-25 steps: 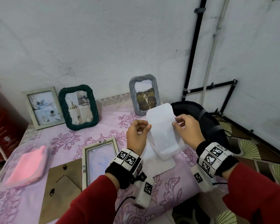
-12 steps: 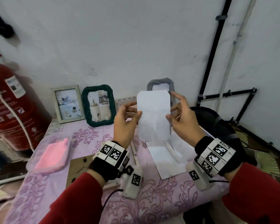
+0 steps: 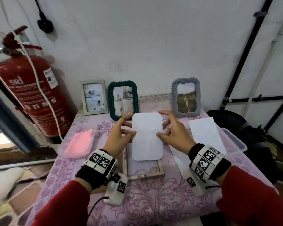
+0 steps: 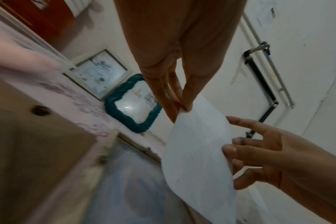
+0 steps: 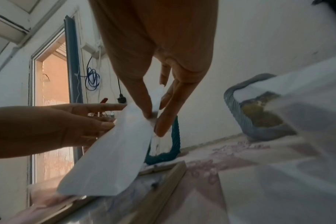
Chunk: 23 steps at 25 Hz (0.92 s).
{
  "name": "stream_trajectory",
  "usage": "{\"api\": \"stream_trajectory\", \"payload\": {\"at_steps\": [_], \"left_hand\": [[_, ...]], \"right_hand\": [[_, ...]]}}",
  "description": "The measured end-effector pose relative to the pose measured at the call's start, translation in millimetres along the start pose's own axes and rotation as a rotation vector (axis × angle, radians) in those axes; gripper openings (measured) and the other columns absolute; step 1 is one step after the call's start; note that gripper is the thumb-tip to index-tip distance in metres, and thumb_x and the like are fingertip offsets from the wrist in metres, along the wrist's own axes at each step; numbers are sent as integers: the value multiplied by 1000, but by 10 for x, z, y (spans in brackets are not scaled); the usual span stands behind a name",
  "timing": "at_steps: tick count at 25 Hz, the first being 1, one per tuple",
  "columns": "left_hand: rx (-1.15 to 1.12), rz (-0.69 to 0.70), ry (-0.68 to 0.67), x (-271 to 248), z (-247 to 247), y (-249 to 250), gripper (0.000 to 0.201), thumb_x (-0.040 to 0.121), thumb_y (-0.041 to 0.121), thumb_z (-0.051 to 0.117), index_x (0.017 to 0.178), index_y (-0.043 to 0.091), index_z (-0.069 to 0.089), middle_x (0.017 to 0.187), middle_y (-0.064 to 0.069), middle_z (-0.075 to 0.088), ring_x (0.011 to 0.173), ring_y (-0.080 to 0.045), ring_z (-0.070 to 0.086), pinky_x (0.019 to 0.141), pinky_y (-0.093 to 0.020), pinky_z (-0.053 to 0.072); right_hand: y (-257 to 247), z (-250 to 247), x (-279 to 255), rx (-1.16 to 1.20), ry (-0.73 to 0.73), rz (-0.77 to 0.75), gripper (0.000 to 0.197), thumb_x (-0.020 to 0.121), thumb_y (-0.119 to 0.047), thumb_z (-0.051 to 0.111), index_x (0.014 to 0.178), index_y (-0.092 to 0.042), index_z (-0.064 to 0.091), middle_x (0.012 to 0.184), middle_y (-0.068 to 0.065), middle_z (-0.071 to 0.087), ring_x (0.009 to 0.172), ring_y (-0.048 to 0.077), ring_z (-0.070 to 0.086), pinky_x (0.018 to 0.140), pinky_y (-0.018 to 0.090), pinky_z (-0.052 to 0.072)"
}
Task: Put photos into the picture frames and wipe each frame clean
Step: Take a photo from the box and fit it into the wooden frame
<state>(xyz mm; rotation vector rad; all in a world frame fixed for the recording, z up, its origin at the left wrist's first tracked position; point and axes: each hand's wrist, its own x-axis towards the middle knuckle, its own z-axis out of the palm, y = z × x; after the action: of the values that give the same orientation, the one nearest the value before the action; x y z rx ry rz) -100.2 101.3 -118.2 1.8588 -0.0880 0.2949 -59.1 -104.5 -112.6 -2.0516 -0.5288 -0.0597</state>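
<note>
A white photo sheet (image 3: 147, 136) with rounded corners, blank side toward me, hangs over an empty pale wooden frame (image 3: 144, 172) lying flat on the table. My left hand (image 3: 121, 136) pinches its left edge between thumb and fingers, as the left wrist view shows on the sheet (image 4: 197, 151). My right hand (image 3: 171, 134) pinches the right edge; the right wrist view shows thumb and forefinger closed on the sheet (image 5: 113, 159). The sheet's lower end nearly touches the frame.
Three filled frames lean on the wall: pale wood (image 3: 95, 97), green (image 3: 123, 100), grey (image 3: 185, 97). A pink cloth (image 3: 81, 143) lies left. More white paper (image 3: 206, 134) and a clear box (image 3: 235, 141) lie right. A red extinguisher (image 3: 31, 88) stands left.
Both hands carried the sheet from over the paper at the right to above the empty wooden frame and lowered it. My view swung left and down.
</note>
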Motion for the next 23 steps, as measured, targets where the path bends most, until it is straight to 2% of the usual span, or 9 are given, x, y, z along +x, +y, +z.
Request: {"api": "stream_trajectory", "payload": {"at_steps": [2,6,8,10,12,13,17,20,23], "left_hand": [[21,-57,-16,-56,-79,-90,55,84,-5,60,133,17,45,90,-5,50,64,-17,56,58,-30,57],[59,-147,-35,-150,-174,-246,58,81,-7,62,132,16,44,87,-1,48,65,-18,55,62,-32,56],[74,-185,-42,-180,-189,-301,63,78,-8,65,132,16,43,88,-1,48,68,-18,53,70,-36,56],[118,-199,-69,-219,-210,-346,68,73,-7,70,132,16,44,87,0,49,74,-19,52,78,-38,52],[186,-187,-102,-255,-232,-386,73,70,-2,75,133,16,43,88,0,51,80,-17,52,81,-35,50],[230,-177,-118,-267,-242,-405,75,69,0,77,134,16,42,91,0,52,84,-17,53,84,-34,49],[505,-190,-174,-225,-252,-483,86,67,23,82,140,20,37,120,-9,46,115,-23,46,104,-37,39],[647,-232,-217,-181,-226,-536,92,67,37,81,143,23,32,129,-11,38,123,-26,37,108,-36,33],[729,-260,-288,-156,-209,-585,91,70,46,76,145,25,29,133,-11,34,127,-28,34,110,-39,31]], "right_hand": [[30,111,18,24,-46,32,66,77,1,68,130,-28,39,82,1,49,53,11,55,53,40,58],[88,285,56,16,-119,54,64,76,3,69,127,-25,41,83,3,50,55,16,57,52,41,58],[136,335,69,-17,-140,45,64,74,1,72,126,-23,42,84,2,52,57,14,58,54,35,58],[197,371,81,-72,-161,34,66,71,-3,76,126,-22,44,82,-3,53,59,9,56,58,23,53],[258,389,80,-99,-180,41,68,69,-5,77,126,-22,45,83,-5,53,60,6,52,57,11,46],[287,389,80,-115,-189,45,68,68,-7,78,126,-22,46,86,-4,53,63,6,51,58,9,44],[372,388,84,-266,-241,43,74,66,-20,81,130,-22,44,98,2,50,84,11,48,72,17,39],[389,419,98,-388,-271,87,81,64,-32,82,134,-25,41,108,2,46,106,20,42,89,30,40],[393,434,133,-465,-334,146,82,66,-39,80,136,-23,41,121,8,44,118,25,35,100,35,38]]}}
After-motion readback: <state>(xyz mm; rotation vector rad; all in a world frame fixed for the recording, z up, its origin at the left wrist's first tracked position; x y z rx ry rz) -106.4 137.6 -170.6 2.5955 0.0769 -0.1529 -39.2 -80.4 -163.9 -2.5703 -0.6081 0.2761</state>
